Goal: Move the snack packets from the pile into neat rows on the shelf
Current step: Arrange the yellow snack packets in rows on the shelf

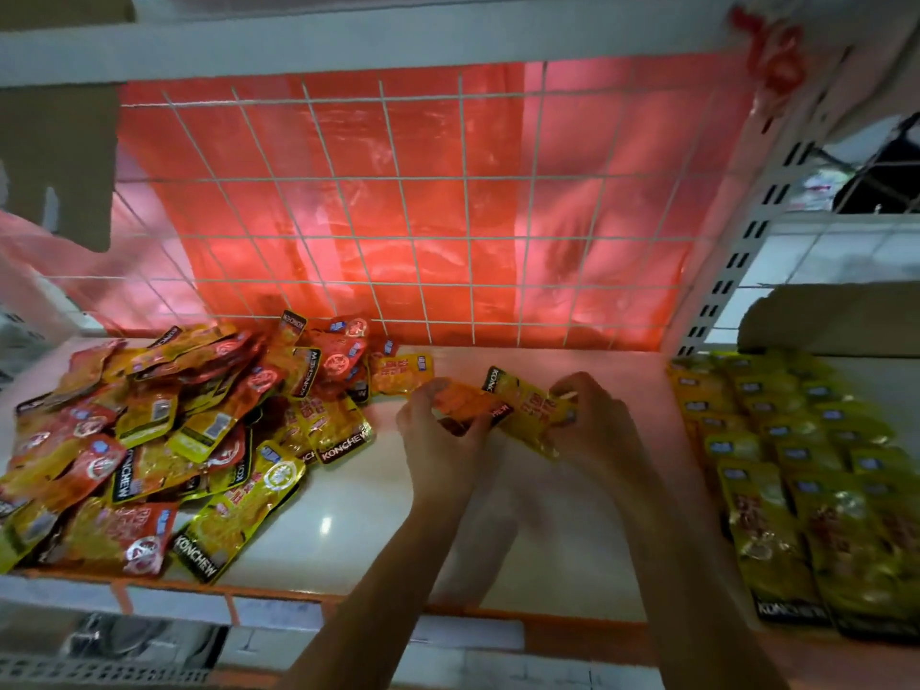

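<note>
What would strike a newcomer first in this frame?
The glowing red plastic sheet behind the wire grid fills the back. On the shelf, a jumbled pile of red and yellow packets lies left, neat yellow rows right. Between them, the left hand holds an orange packet and the right hand a yellow packet.

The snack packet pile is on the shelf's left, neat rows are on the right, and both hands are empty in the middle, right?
Not empty: the head view shows the left hand holding an orange packet and the right hand a yellow packet. The rest holds.
</note>
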